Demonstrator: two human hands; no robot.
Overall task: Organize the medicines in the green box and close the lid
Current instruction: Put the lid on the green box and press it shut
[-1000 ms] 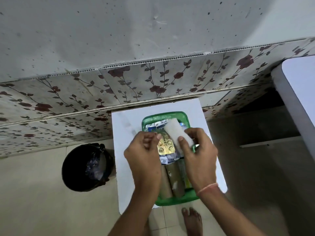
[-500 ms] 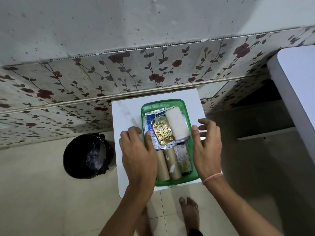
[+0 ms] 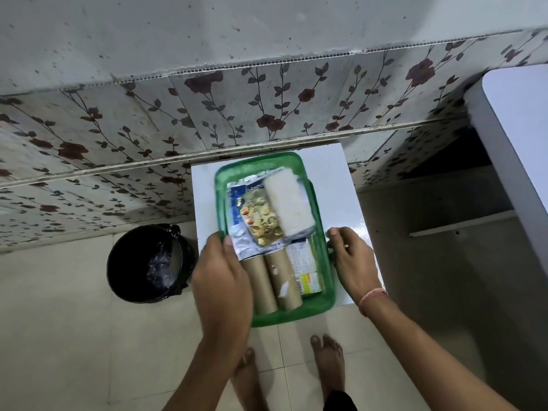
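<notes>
The green box (image 3: 221, 200) stands open on a small white table (image 3: 332, 179). Inside lie a white gauze roll (image 3: 289, 203), a gold blister strip (image 3: 262, 219), silver and blue sachets (image 3: 240, 191), two brown cardboard tubes (image 3: 274, 281) and a printed carton (image 3: 305, 271). My left hand (image 3: 221, 280) grips the box's left wall, with the thumb over the rim on a silver strip. My right hand (image 3: 351, 262) lies on the table against the box's right wall, fingers bent and holding nothing. No separate lid can be made out.
A black bin (image 3: 148, 262) with a liner stands on the tiled floor left of the table. A floral-tiled wall (image 3: 267, 108) runs right behind the table. A white counter (image 3: 522, 137) juts in at the right. The person's bare feet (image 3: 327, 363) are below the box.
Both hands let go of the gauze roll and gold strip, which now lie in the box. They then moved apart to the box's sides, and the left has closed on the rim.
</notes>
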